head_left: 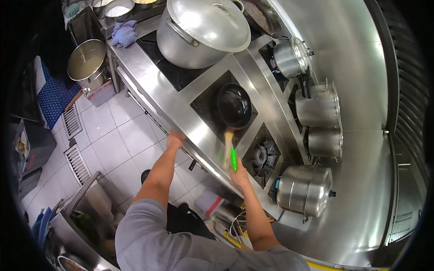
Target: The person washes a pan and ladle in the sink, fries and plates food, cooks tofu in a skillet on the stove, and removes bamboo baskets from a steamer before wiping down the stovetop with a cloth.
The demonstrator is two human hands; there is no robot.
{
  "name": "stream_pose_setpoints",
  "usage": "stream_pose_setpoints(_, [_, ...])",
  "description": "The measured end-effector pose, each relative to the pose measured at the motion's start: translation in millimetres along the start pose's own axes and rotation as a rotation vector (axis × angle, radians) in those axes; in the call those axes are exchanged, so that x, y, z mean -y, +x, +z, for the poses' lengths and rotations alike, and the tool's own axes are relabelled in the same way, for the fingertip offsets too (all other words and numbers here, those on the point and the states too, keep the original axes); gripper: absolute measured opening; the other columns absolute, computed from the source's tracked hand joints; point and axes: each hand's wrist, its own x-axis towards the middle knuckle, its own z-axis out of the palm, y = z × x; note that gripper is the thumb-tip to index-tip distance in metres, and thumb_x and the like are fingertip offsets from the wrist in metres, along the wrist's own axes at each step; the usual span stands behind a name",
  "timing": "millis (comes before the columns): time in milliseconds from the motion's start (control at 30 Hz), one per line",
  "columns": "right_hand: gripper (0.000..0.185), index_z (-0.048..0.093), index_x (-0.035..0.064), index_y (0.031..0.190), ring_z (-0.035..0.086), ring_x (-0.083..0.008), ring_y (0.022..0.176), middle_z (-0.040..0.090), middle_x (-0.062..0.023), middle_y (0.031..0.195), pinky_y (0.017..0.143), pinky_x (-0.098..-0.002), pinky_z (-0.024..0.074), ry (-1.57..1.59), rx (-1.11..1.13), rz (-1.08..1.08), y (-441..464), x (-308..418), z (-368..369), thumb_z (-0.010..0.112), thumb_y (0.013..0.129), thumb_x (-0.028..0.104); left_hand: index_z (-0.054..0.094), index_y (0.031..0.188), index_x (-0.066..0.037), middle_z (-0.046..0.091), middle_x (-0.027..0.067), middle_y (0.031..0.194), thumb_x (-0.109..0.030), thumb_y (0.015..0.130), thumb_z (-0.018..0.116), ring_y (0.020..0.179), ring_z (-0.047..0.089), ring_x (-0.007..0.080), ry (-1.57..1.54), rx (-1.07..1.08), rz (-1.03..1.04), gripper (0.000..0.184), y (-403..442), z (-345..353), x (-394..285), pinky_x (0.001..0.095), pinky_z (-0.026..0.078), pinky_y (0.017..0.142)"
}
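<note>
A black frying pan (234, 106) with a light wooden handle (228, 147) sits on a burner of the steel stove (183, 106). My right hand (238, 175) is closed round a slim bright green object (233, 158), perhaps a lighter, whose kind I cannot confirm. This green piece lies right alongside the pan's handle. At the stove's front edge is my left hand (175, 138), blurred, its fingers smeared and partly hidden at the front panel. An uncovered burner (262, 155) stands to the right of the pan handle.
A large lidded pot (194, 45) occupies the burner beyond the pan. Several steel pots, including a lidded pot (300, 189), line the back. A purple cloth (123, 34) lies at the stove's corner. Below it stands a bucket of cloudy liquid (87, 61).
</note>
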Motion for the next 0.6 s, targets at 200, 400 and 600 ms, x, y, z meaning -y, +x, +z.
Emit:
stream_pose_setpoints(200, [0.062, 0.030, 0.0155, 0.144, 0.054, -0.0518, 0.109, 0.060, -0.0334, 0.113, 0.094, -0.0511, 0.0441, -0.072, -0.006, 0.013, 0.1, -3.7, 2.4, 0.055, 0.087, 0.020, 0.071, 0.098, -0.006, 0.068, 0.0163, 0.110, -0.032, 0.072, 0.070, 0.103, 0.066, 0.0316, -0.046, 0.025, -0.027, 0.037, 20.3, 21.0, 4.0, 0.0362, 0.055, 0.087])
stream_pose_setpoints(400, [0.063, 0.029, 0.0168, 0.143, 0.054, -0.0518, 0.108, 0.059, -0.0338, 0.112, 0.093, -0.0515, 0.0449, -0.154, 0.010, 0.078, -0.7, 1.4, -1.9, 0.057, 0.087, 0.020, 0.070, 0.090, 0.004, 0.068, 0.0223, 0.105, -0.020, 0.061, 0.079, 0.102, 0.067, 0.0308, -0.383, -0.070, -0.192, 0.039, 36.3, 47.0, 8.0, 0.0378, 0.057, 0.082])
stream_pose_setpoints(600, [0.061, 0.032, 0.0151, 0.142, 0.055, -0.0480, 0.111, 0.059, -0.0305, 0.116, 0.093, -0.0483, 0.0457, -0.154, 0.029, 0.042, 5.2, -5.0, -3.7, 0.057, 0.087, 0.019, 0.072, 0.093, -0.009, 0.072, 0.0132, 0.087, -0.026, 0.068, 0.077, 0.086, 0.069, 0.0292, -0.341, 0.091, -0.047, 0.031, 28.0, 22.8, 12.9, 0.0393, 0.054, 0.076])
